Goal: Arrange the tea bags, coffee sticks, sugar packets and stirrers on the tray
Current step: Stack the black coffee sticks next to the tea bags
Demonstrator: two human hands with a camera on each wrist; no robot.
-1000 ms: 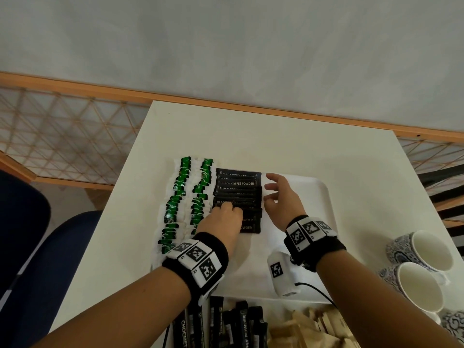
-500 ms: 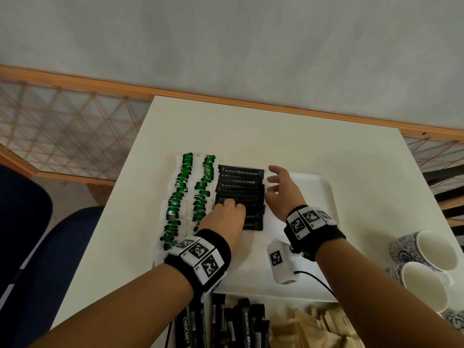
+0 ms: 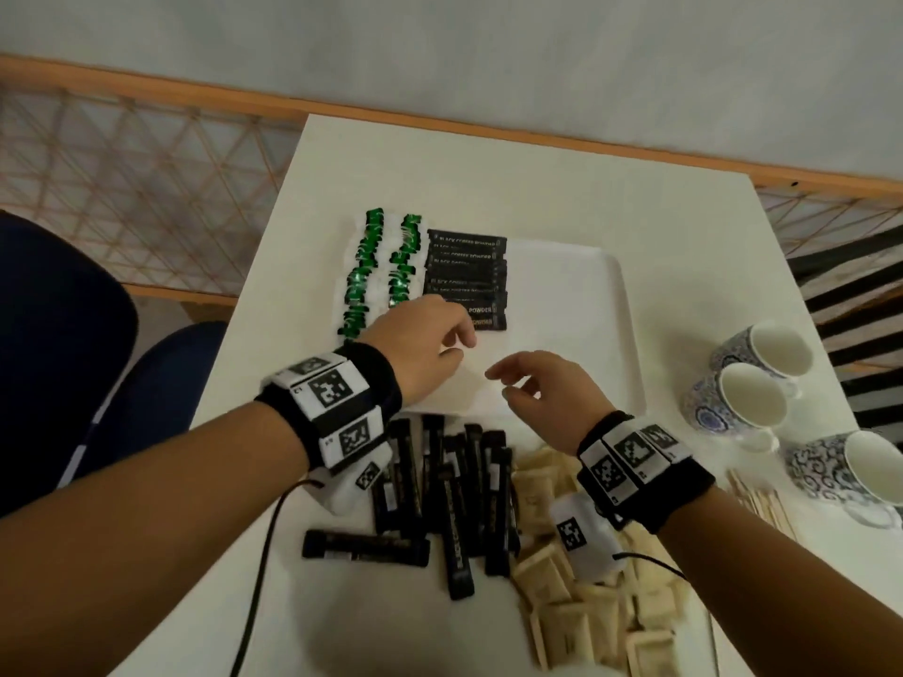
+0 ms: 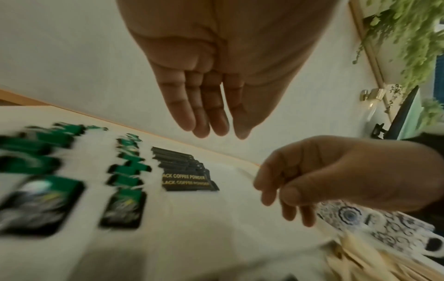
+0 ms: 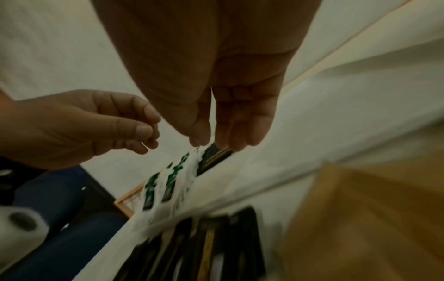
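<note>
On the white tray [image 3: 591, 305], two columns of green tea bags [image 3: 381, 271] lie at the left. Beside them is a row of overlapping black coffee powder packets [image 3: 466, 278]. My left hand [image 3: 454, 342] hovers over the tray's near left part, just in front of the black row. In the left wrist view the left hand [image 4: 211, 125] has straight fingers with nothing in them. My right hand [image 3: 508, 383] hangs relaxed and empty over the tray's near edge. Loose black coffee sticks [image 3: 440, 491], beige sugar packets [image 3: 586, 608] and wooden stirrers [image 3: 762, 500] lie on the table in front of the tray.
Three patterned cups [image 3: 762, 354] stand at the table's right side. A blue chair [image 3: 58, 334] is left of the table [image 3: 488, 178], and a wooden lattice rail [image 3: 122, 178] runs behind it. The tray's right half is bare.
Both hands have drawn back from the black coffee packets toward the tray's near edge. The view has tilted down, showing the piles of sticks and sugar packets.
</note>
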